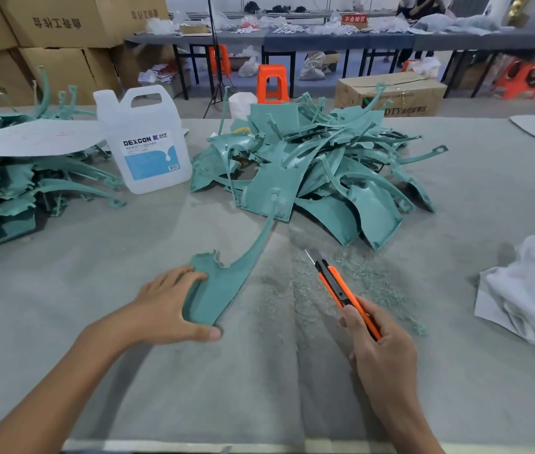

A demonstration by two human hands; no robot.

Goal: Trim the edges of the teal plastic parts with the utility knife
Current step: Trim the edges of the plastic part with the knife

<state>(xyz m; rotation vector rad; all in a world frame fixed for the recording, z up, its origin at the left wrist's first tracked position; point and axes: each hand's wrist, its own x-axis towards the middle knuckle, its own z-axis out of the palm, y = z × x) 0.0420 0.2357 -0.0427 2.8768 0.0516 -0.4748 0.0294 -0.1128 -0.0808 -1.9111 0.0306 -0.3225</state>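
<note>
A teal plastic part (218, 286) with a long curved arm lies on the grey felt table (128, 371). My left hand (169, 306) grips its wide lower end, thumb under the near edge. My right hand (379, 352) holds an orange and black utility knife (338, 283), blade out and pointing away to the upper left, apart from the part. Between the two hands, teal shavings (358, 273) litter the felt. A big heap of teal parts (318, 168) sits behind, with the held part's arm tip resting on it.
A second stack of teal parts (30, 188) under a grey sheet lies at the left. A white DEXCON jug (145, 142) stands between the heaps. White cloths (531, 286) lie at the right. Cardboard boxes, orange stools and long tables stand beyond.
</note>
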